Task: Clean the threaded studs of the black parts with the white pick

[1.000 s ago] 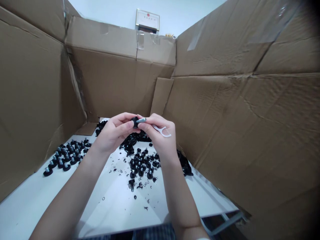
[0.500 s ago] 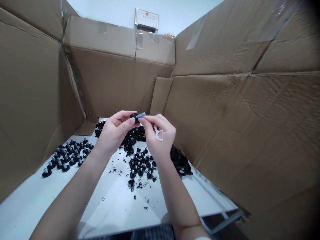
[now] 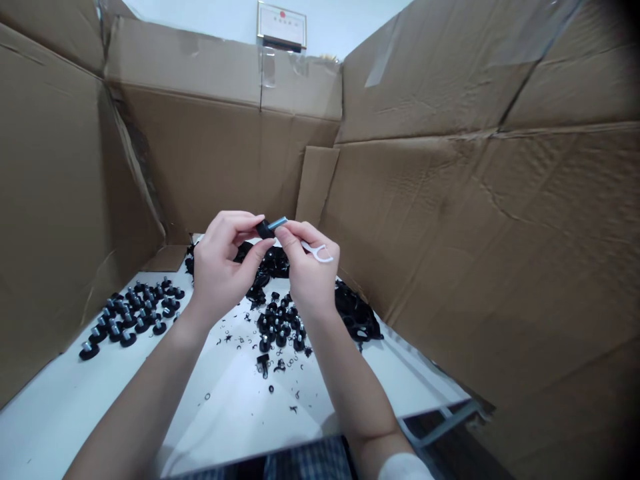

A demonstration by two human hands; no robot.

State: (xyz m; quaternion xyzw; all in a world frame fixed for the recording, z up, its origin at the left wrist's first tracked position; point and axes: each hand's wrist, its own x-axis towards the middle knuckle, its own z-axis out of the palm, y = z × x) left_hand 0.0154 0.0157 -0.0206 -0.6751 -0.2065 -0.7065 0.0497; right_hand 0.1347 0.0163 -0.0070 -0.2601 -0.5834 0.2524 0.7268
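The left forearm (image 3: 150, 393) and right forearm (image 3: 355, 380), both bare, reach in over the near edge of the desk (image 3: 220, 413) and slant towards each other. Out in front, raised above the desk, the left hand (image 3: 225, 257) and right hand (image 3: 313, 263) come close at the fingertips. The left curls its fingers (image 3: 240, 223) over the top, thumb stretched below; the right is folded tighter, thumb and forefinger drawn together in a pinch.

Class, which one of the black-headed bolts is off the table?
The bolt at the fingertips of the left hand and right hand; the other visible ones sit in groups on the white table.
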